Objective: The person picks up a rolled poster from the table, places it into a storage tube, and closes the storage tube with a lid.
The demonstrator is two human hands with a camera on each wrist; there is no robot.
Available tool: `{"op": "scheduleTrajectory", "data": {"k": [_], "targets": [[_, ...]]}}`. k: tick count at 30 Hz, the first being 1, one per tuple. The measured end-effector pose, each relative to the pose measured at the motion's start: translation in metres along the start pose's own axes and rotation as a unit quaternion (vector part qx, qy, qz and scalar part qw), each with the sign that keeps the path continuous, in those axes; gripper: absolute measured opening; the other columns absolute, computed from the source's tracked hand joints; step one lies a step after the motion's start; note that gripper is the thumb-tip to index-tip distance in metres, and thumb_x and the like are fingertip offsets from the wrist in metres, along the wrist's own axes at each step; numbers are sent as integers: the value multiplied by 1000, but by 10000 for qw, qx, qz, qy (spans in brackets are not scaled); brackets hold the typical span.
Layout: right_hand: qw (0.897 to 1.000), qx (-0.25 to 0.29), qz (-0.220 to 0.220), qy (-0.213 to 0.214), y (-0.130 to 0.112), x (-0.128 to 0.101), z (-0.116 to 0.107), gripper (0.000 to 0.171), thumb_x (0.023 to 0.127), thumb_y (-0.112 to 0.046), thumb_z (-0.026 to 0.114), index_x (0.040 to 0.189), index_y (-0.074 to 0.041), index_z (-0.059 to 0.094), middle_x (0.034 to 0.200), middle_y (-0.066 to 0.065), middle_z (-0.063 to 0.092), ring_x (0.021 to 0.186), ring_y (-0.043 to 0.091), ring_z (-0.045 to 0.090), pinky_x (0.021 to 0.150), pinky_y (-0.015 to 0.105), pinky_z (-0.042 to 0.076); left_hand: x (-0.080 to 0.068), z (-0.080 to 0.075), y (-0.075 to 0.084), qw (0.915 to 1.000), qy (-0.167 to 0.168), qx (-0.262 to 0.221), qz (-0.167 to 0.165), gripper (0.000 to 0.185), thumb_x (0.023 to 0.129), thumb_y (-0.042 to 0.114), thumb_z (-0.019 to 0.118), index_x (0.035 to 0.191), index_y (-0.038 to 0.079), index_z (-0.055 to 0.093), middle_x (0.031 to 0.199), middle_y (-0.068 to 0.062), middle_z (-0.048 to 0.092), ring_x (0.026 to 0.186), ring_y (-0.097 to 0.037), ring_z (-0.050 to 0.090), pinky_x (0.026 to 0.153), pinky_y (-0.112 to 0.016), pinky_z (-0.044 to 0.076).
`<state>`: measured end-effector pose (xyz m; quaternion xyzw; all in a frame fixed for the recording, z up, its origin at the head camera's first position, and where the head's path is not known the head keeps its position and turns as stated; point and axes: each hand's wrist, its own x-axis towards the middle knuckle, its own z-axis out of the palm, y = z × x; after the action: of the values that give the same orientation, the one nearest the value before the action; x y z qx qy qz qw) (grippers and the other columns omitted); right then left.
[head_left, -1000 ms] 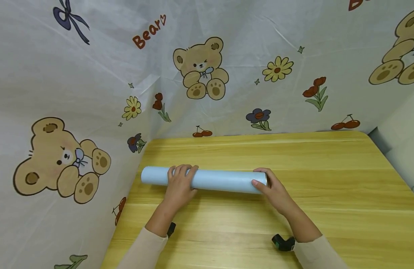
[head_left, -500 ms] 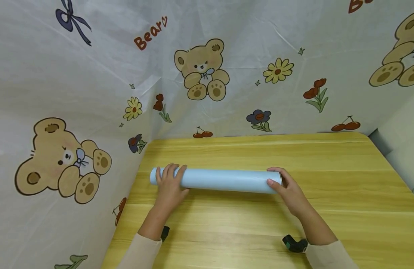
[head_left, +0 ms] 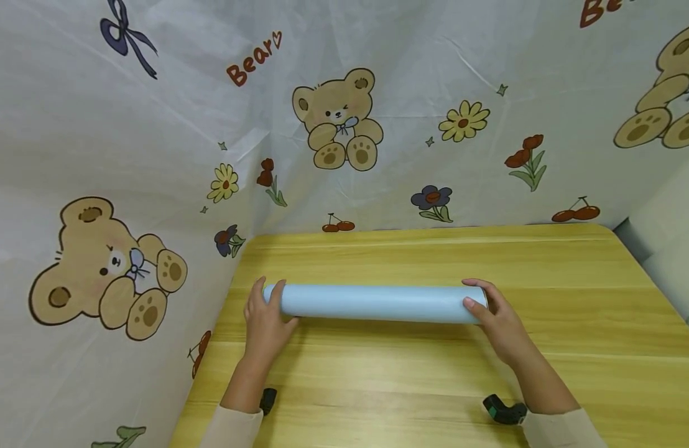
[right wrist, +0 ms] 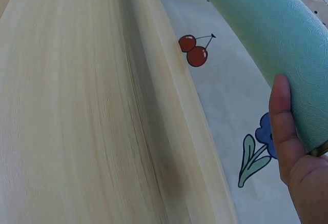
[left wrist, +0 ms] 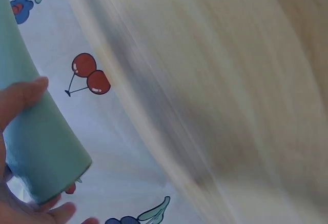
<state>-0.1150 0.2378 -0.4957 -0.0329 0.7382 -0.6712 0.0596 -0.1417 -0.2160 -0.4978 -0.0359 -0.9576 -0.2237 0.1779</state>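
The left hand point(head_left: 264, 320) grasps one end of a long roll point(head_left: 378, 303) and the right hand point(head_left: 498, 320) grasps the other end. The roll is pale blue (with a bumpy skin up close) and lies sideways on the yellow wooden table point(head_left: 574, 348), near the bear cloth point(head_left: 154, 124).

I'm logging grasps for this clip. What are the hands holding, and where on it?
Both hold the light blue roll, one at each end: the left hand grips its left end, the right hand its right end, above the wooden table.
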Motion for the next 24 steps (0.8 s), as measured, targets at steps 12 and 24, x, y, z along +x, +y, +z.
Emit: {"op": "scheduleTrajectory", "data": {"k": [12,24], "targets": [[9999,158,-15,30,1,-3,-8,46,108,-23,48,152,-17,36,142,-3,37,107,11,55,83,23,54,-3,-1,1,9802,-533,-1384,-1311,111,82,6,82,164,12,7,152,-27,39,132,-46,50,103,-59,48],[9987,481,68,129,11,-3,-7,60,109,-25,46,162,-33,20,163,19,12,114,2,51,87,13,51,-4,4,9,9372,-854,-2559,-2211,89,93,12,71,162,6,16,151,-20,44,123,-39,59,98,-50,55]]}}
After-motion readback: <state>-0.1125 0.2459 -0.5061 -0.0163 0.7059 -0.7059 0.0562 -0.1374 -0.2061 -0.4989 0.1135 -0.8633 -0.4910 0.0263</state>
